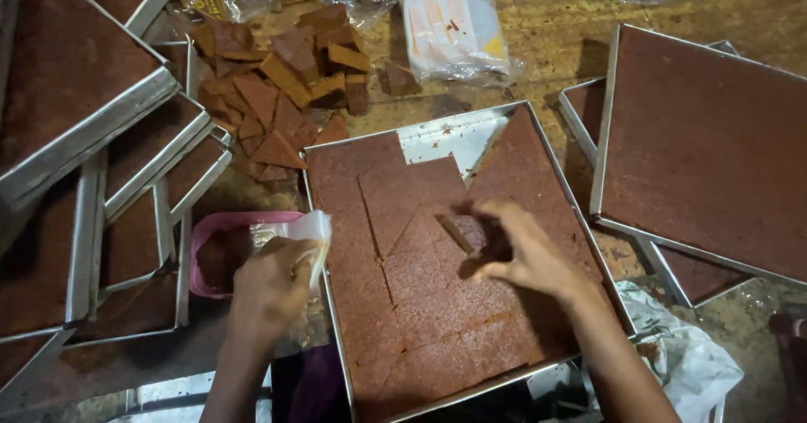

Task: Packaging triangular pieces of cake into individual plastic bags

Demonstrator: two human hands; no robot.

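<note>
A square metal tray (538, 150) in front of me holds a flat brown cake slab (429, 305) cut into triangles and squares, with one bare corner at the top. My right hand (525, 255) lifts a cut brown piece (467, 231) out of the slab's middle. My left hand (269, 284) grips a clear plastic bag (309, 230) at the tray's left edge, over a pink plastic container (210, 238).
A pile of loose brown cake triangles (282, 95) lies beyond the tray. Stacked metal trays of brown slab (92, 120) stand at the left, more trays (706, 145) at the right. A bundle of plastic bags (454, 32) lies at the top, white plastic (689, 360) at the lower right.
</note>
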